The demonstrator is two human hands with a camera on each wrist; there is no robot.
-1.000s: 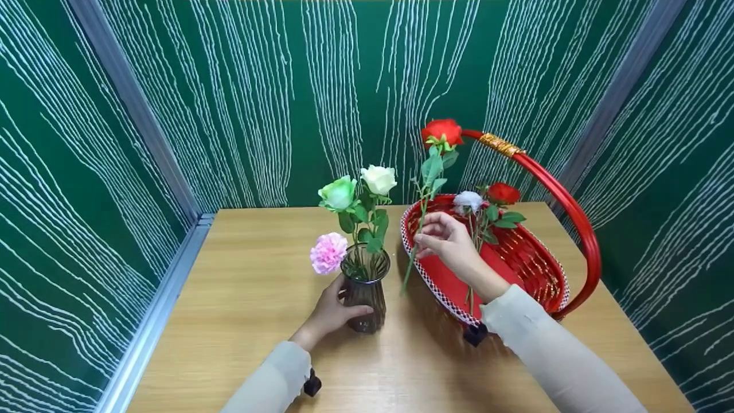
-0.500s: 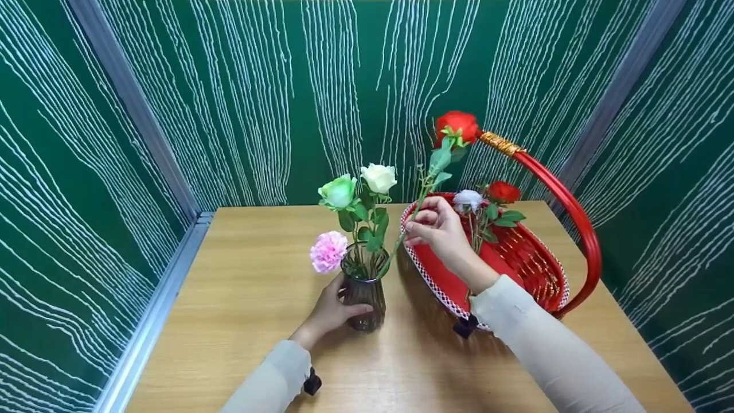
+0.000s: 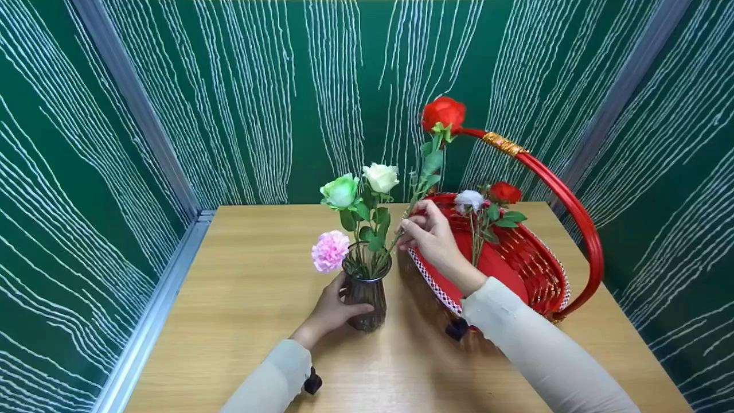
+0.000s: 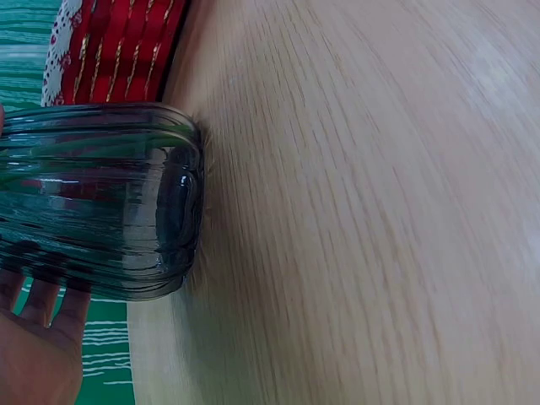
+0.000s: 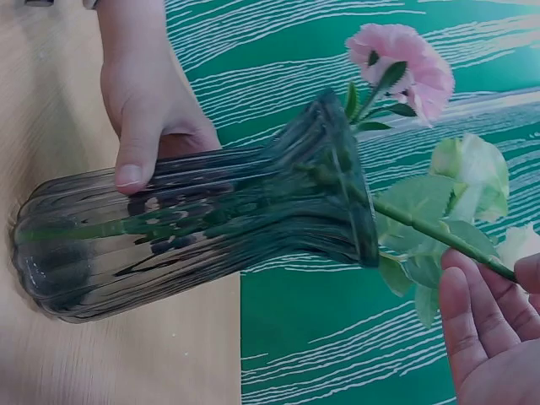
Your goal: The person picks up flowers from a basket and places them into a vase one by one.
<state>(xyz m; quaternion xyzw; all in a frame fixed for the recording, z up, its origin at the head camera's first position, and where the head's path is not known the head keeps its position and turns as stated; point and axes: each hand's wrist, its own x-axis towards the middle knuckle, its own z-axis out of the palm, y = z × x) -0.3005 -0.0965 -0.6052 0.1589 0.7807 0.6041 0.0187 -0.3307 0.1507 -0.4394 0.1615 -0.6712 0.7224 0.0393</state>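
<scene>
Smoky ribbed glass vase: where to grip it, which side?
Probably grip the smoky ribbed glass vase round its upright body below the flared mouth, from the left, as the left hand does: under the overhanging ruffled pink flower, clear of the right hand holding a long-stemmed red rose at the mouth.

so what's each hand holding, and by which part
The left hand grips the smoky, ribbed, see-through vase by its body; the right hand pinches the large red rose with green leaves by its stem, just above the vase.
</scene>
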